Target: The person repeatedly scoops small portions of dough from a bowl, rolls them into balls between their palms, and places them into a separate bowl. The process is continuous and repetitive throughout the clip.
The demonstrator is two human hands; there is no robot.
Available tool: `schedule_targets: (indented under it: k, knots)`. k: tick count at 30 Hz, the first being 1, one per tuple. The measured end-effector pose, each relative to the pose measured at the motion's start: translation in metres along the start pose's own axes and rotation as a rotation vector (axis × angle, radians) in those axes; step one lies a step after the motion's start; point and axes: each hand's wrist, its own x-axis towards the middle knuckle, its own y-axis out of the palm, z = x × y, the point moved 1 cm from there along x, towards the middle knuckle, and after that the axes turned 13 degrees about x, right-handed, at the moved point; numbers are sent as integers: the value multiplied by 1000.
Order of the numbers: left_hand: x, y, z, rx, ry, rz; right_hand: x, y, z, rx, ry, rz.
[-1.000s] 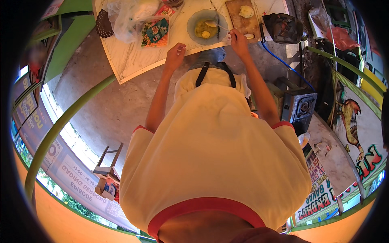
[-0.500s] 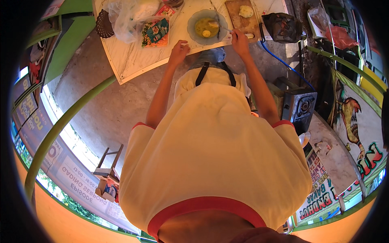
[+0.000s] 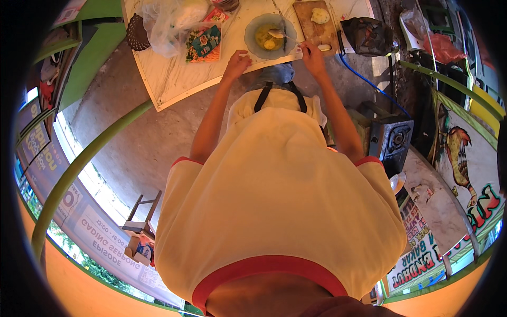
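Left hand [image 3: 238, 63] has edged closer to the bowl [image 3: 250, 40], half open and seemingly empty — so both hands now flank it — while the right hand [image 3: 313, 57] pinches the spoon [image 3: 277, 33] above yellow liquid [image 3: 261, 35], bowl resting on the table [image 3: 174, 79]

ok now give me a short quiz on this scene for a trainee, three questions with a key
1. Which hand holds the spoon?
a) left
b) right
c) both

2. True or false: the left hand is inside the bowl.

3. Fill the gap: a pale yellow lump lies on the wooden ____ to the right of the bowl.

Key:
1. b, the right hand has it by the handle.
2. False, it is outside, at the bowl's near left side.
3. board.
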Motion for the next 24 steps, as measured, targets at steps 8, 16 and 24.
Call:
schedule_targets:
  k: [8, 16, 24]
  knots:
    - [0, 8, -19, -198, -109, 99, 6, 3, -2, -30, -7, -9]
    - [5, 10, -29, -283, -154, 86, 11, 14, -7, 0, -77, -154]
    - [10, 4, -30, -270, -178, 38, 11, 27, -20, -16, -21, -100]
